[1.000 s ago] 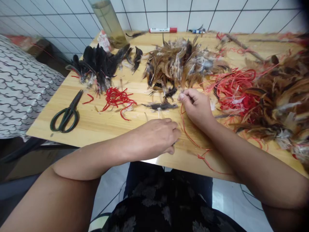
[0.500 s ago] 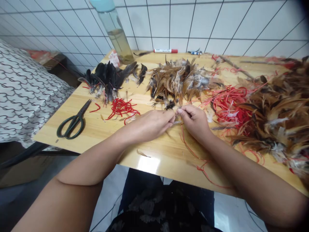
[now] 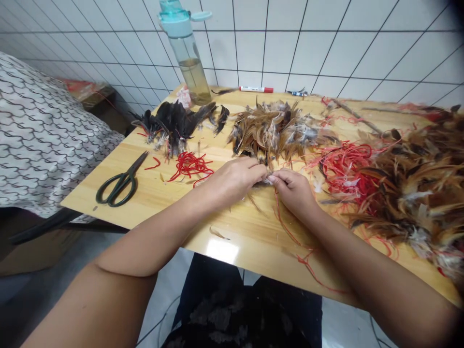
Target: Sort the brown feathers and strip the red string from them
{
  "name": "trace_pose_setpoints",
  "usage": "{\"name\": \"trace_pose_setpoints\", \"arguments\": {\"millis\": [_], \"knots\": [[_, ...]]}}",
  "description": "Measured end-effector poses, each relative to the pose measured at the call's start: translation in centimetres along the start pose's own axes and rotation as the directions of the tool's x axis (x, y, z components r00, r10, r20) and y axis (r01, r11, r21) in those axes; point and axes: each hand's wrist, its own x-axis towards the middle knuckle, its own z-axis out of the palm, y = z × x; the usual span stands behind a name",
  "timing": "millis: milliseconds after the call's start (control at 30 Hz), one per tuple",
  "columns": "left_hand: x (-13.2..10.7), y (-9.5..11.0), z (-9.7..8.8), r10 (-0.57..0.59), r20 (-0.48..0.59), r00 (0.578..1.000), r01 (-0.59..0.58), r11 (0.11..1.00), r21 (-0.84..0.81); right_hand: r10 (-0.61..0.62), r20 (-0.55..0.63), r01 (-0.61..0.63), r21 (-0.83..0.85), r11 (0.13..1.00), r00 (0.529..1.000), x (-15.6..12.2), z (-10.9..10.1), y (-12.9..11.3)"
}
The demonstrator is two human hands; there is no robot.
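Note:
My left hand (image 3: 242,178) is closed with its fingertips around a small bunch of feathers (image 3: 267,180), mostly hidden by the fingers. Right beside it, my right hand (image 3: 295,191) pinches the pale quill ends of the same bunch between thumb and curled fingers. A red string (image 3: 280,215) trails down the board from beneath the right hand. Just beyond both hands lies a pile of brown and grey feathers (image 3: 279,128). A tangle of short red strings (image 3: 190,165) rests left of my left hand.
Black-handled scissors (image 3: 121,182) lie at the left of the wooden table (image 3: 145,208). Behind are black feathers (image 3: 176,125), a water bottle (image 3: 194,72) and a red-capped marker (image 3: 255,89). Red strings (image 3: 348,166) and a big heap of brown feathers (image 3: 424,183) cover the right side.
The view has tilted up slightly, so the bottle's lid shows. My left hand's fingers have shifted over the bunch, and more pale quill shows between the hands.

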Motion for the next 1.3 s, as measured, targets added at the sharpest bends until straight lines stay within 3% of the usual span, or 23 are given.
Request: {"name": "trace_pose_setpoints", "arguments": {"millis": [200, 433, 600, 833, 1033, 1100, 1200, 1300], "knots": [[-0.1, 0.2, -0.5, 0.054, -0.003, 0.999, -0.053, 0.993, 0.109, 0.061, 0.078, -0.069, 0.102, 0.992, 0.995, 0.2, -0.3, 0.0], [0.0, 0.4, 0.0, 0.114, -0.033, 0.993, -0.106, 0.976, 0.191, 0.038, 0.177, -0.074, 0.205, 0.976, 0.983, 0.5, -0.9, -0.2], [0.2, 0.6, 0.1, 0.08, -0.018, 0.997, -0.075, 0.975, 0.212, 0.037, 0.248, -0.102, 0.255, 0.961, 0.968, 0.7, -0.9, -0.4], [0.7, 0.9, 0.1, 0.003, 0.029, 1.0, -0.01, 0.969, 0.246, 0.107, 0.224, -0.179, 0.332, 0.926, 0.969, 0.6, -0.8, -1.3], [0.7, 0.9, 0.4, -0.012, -0.022, 1.0, 0.016, 0.974, 0.226, 0.155, 0.247, -0.242, 0.371, 0.896, 0.956, 0.5, -0.9, -1.7], [0.6, 0.7, 0.2, 0.011, -0.087, 0.996, 0.007, 0.978, 0.207, 0.164, 0.231, -0.24, 0.351, 0.905, 0.959, 0.5, -0.8, -1.7], [0.5, 0.5, -0.4, 0.01, -0.287, 0.958, 0.039, 0.985, 0.166, 0.169, 0.195, -0.226, 0.321, 0.92, 0.966, 0.5, -0.8, -1.4], [0.5, 0.4, -0.8, -0.163, -0.423, 0.891, 0.19, 0.982, 0.022, 0.169, 0.109, -0.195, 0.309, 0.931, 0.98, 0.4, -0.7, -0.9]]}}
